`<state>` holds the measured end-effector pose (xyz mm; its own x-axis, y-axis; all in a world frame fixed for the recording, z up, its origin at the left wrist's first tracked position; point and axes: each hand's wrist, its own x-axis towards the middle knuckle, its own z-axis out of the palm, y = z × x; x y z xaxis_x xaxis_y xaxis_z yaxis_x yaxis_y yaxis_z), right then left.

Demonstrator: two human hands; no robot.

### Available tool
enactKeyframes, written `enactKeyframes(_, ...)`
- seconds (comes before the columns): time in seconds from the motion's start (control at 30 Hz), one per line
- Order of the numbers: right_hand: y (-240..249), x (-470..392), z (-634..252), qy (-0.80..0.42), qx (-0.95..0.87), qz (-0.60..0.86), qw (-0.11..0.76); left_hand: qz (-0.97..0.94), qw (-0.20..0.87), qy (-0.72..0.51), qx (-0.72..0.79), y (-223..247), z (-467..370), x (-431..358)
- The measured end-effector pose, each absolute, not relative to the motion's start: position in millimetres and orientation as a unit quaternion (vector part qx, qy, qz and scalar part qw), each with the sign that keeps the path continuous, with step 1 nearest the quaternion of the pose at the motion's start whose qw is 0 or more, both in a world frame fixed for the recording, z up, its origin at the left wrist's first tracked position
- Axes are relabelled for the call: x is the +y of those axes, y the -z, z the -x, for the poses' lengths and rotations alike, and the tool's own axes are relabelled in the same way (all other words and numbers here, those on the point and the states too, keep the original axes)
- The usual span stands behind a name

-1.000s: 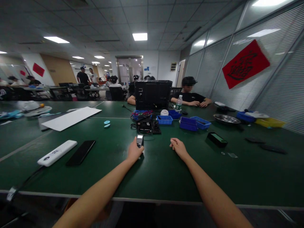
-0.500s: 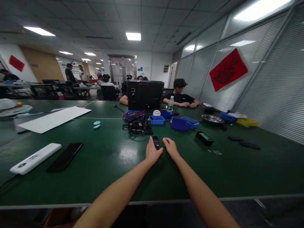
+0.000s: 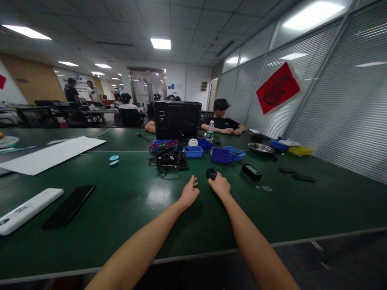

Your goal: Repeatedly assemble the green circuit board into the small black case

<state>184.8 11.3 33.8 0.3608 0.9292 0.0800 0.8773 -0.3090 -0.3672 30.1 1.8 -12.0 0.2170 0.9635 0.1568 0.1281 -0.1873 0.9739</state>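
Observation:
My right hand (image 3: pixel 219 184) is closed around the lower part of a small black keypad phone (image 3: pixel 211 173). The phone's dark screen end points away from me, and my fingers hide the keys. To the left, my left hand (image 3: pixel 190 192) is just above the table with nothing in it, its fingers apart and partly curled. A gap of bare green tabletop separates it from the phone. Right of my right hand lies a black box (image 3: pixel 252 172) with a green inside, and near it a small clear plastic piece (image 3: pixel 267 188).
A black monitor (image 3: pixel 177 119) stands ahead, with blue trays (image 3: pixel 193 152), a tangle of cables and a black device (image 3: pixel 167 160) before it. A large black phone (image 3: pixel 69 206) and a white power strip-like bar (image 3: pixel 32 210) lie left. A person (image 3: pixel 223 119) sits across the table.
The phone has passed from my left hand to my right hand and moved to the right. My left hand has let go and drawn back. The view has turned slightly right.

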Motion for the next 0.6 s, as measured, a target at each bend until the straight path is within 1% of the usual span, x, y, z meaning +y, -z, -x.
enactKeyframes(0.17,-40,13,-213,-0.067,-0.520,0.833,0.175,-0.611,0.452,-0.455,0.463,8,-21,-3)
enactKeyframes(0.43,-43,11,-215,-0.069,-0.509,0.838,0.185,-0.633,0.429,-0.440,0.471,6,-13,-5)
enactKeyframes(0.53,-50,7,-217,-0.042,-0.499,0.835,0.229,-0.639,0.423,-0.437,0.471,6,-13,-5)
enactKeyframes(0.6,-55,3,-219,0.013,-0.493,0.818,0.295,-0.640,0.425,-0.436,0.468,6,-14,-5)
